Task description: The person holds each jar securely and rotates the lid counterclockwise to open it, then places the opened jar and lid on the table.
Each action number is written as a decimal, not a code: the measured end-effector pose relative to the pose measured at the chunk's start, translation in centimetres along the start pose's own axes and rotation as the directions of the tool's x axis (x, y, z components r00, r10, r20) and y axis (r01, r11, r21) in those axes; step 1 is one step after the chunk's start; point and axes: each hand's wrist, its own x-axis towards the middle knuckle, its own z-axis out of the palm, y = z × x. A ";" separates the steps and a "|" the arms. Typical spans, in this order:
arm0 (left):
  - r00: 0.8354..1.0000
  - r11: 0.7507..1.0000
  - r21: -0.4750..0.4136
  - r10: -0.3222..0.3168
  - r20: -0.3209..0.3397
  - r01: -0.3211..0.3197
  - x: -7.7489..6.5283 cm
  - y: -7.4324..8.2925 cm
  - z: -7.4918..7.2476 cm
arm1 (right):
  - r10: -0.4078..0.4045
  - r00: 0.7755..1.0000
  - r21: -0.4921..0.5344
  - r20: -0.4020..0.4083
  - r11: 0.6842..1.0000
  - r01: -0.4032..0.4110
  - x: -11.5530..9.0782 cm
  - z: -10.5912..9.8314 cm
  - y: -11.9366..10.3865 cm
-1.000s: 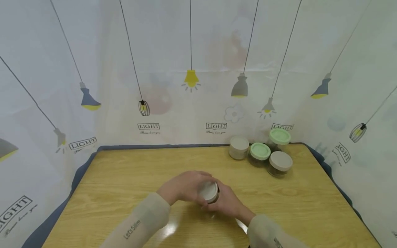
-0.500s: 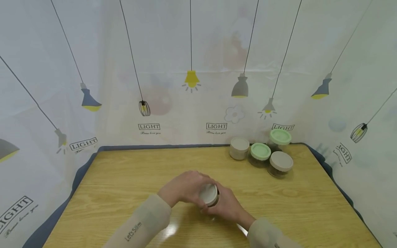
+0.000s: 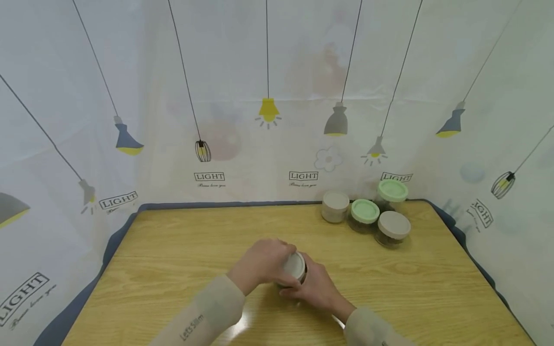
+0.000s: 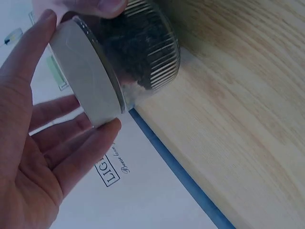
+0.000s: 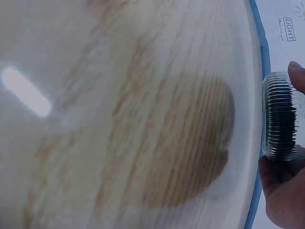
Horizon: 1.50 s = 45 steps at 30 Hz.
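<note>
Both hands hold a ribbed glass jar (image 4: 147, 52) with dark contents and a pale lid (image 3: 296, 265). My left hand (image 3: 265, 264) grips the lid from the left. In the left wrist view the thumb and fingers lie at opposite sides of the lid (image 4: 88, 71), which is seated on the jar. My right hand (image 3: 319, 288) holds the glass body from the right; the right wrist view has the jar's ribbed side (image 5: 280, 117) between thumb and fingers, raised above the tabletop.
A group of lidded jars stands at the back right of the wooden table (image 3: 195, 240): a tall pale-lidded jar (image 3: 335, 207), a low green-lidded jar (image 3: 365, 212), another green-lidded jar (image 3: 392, 191) behind, and a pale-lidded jar (image 3: 393, 226). A lamp-printed curtain (image 3: 242, 144) surrounds the table.
My left hand has turned and shifted slightly to the right around the lid, and the lid's visible top has moved a little. The right hand stays around the glass. The jars at the back have not moved.
</note>
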 end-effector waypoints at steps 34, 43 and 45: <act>0.996 0.997 -0.079 0.015 0.083 -0.008 -0.4 -0.3 -0.9 | 0.012 0.999 0.052 0.031 0.999 -0.014 0.1 -0.7 0.2; 0.997 0.999 -0.005 0.036 0.064 -0.036 -0.5 0.3 -1.2 | -0.006 0.999 0.016 0.040 1.000 0.005 0.2 -1.0 0.1; 0.995 0.998 -0.037 0.063 0.073 -0.060 -0.5 0.3 -1.4 | -0.007 0.999 -0.003 0.042 1.000 0.007 0.2 -1.1 0.0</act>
